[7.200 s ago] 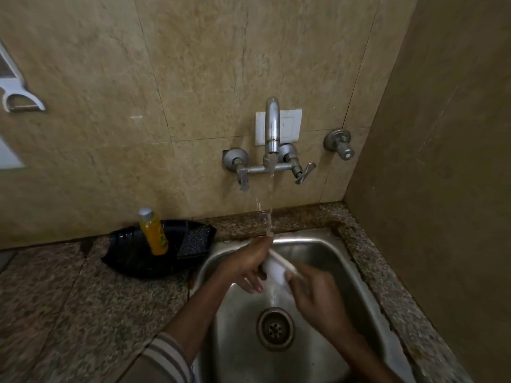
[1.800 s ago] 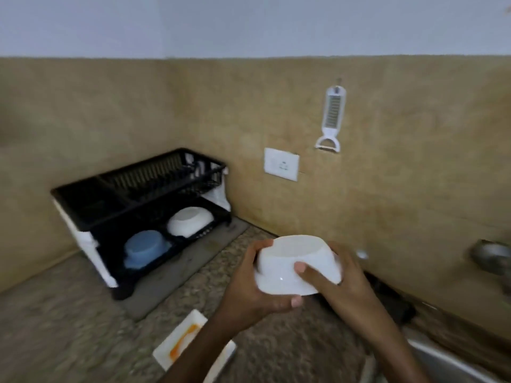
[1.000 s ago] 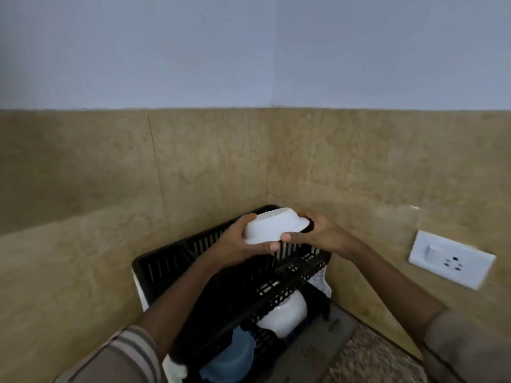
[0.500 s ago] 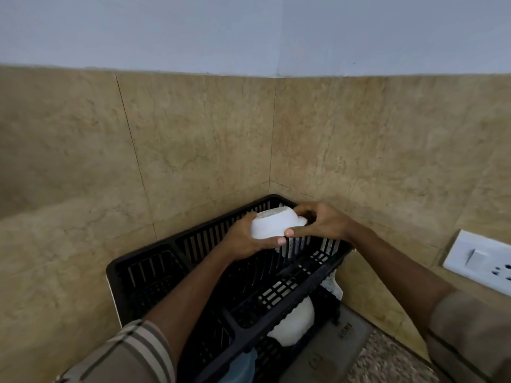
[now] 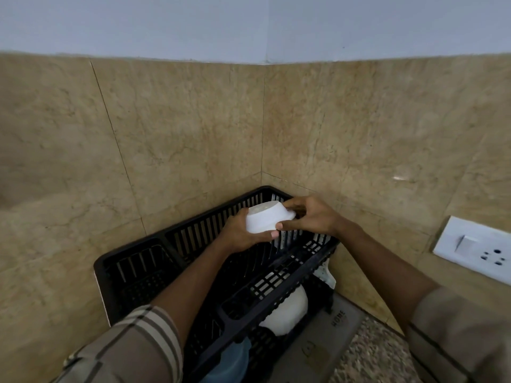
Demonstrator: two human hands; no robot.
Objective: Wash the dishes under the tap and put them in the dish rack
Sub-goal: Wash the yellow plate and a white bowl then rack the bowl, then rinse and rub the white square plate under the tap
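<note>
Nearest you, your striped sleeve (image 5: 130, 344) and plain sleeve (image 5: 459, 335) frame the lower tier of the black dish rack (image 5: 132, 275), where a blue bowl (image 5: 232, 360) and a white bowl (image 5: 287, 313) sit upturned. Farther out, above the upper tier, your left hand (image 5: 240, 233) and right hand (image 5: 309, 217) both have fingers closed around a small white bowl (image 5: 266, 218), held upside down and tilted. Beyond, the rack backs into the tiled wall corner (image 5: 262, 120), with a white switch socket (image 5: 475, 250) to the right.
</note>
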